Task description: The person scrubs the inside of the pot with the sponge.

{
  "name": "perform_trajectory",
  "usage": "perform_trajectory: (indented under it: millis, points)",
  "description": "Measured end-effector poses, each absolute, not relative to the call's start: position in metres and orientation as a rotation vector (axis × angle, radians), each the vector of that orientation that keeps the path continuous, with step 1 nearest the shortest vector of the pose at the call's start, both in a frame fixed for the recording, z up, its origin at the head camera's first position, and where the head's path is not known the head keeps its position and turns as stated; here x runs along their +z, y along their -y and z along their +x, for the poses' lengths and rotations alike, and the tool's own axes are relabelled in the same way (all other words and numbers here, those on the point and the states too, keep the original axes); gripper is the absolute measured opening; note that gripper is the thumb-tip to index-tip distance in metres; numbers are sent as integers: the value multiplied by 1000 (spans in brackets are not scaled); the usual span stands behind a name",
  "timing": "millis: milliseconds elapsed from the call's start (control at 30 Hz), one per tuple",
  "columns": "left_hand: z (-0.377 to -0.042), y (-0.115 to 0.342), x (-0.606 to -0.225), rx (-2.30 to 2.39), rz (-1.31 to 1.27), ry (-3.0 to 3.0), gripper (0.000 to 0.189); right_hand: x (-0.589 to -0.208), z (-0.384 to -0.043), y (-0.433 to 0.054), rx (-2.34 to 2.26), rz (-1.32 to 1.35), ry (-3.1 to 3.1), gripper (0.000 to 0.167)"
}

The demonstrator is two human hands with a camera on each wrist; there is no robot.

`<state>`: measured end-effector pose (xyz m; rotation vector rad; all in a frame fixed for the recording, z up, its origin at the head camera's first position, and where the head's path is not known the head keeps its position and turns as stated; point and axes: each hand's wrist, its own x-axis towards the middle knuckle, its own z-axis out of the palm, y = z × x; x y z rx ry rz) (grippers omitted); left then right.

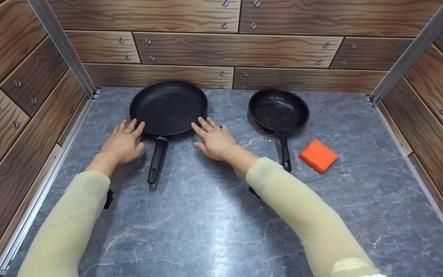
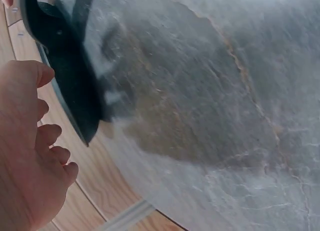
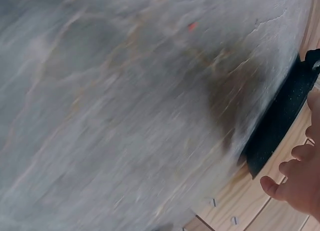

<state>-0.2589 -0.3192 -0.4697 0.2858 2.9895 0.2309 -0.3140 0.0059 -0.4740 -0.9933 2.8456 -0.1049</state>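
A large black frying pan (image 1: pixel 169 107) lies on the grey marbled table, its handle (image 1: pixel 157 161) toward me. My left hand (image 1: pixel 122 144) is at the pan's near left edge, fingers spread and holding nothing. On the near right side, my right hand (image 1: pixel 217 141) has its fingers spread beside the rim. Whether the fingertips touch the rim cannot be made out. The left wrist view has the left hand (image 2: pixel 30 146) by the dark pan (image 2: pixel 75 81). In the right wrist view, the right hand (image 3: pixel 297 186) appears near the pan's dark side (image 3: pixel 277 123).
To the right sits a smaller black frying pan (image 1: pixel 279 110), handle toward me. An orange square block (image 1: pixel 318 156), perhaps a sponge, lies beside that handle. Wood-patterned walls (image 1: pixel 237 50) enclose the back and sides, with metal posts at the back corners.
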Motion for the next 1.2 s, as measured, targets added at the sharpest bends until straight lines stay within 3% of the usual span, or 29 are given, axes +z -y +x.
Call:
perform_trajectory:
  millis: [667, 1200]
  points:
    - [-261, 322, -479, 313, 224, -2890, 73, -474, -321, 16, -89, -889, -2728, 70]
    - [-254, 311, -479, 332, 250, -2915, 72, -476, -316, 3, -91, -940, -2753, 64]
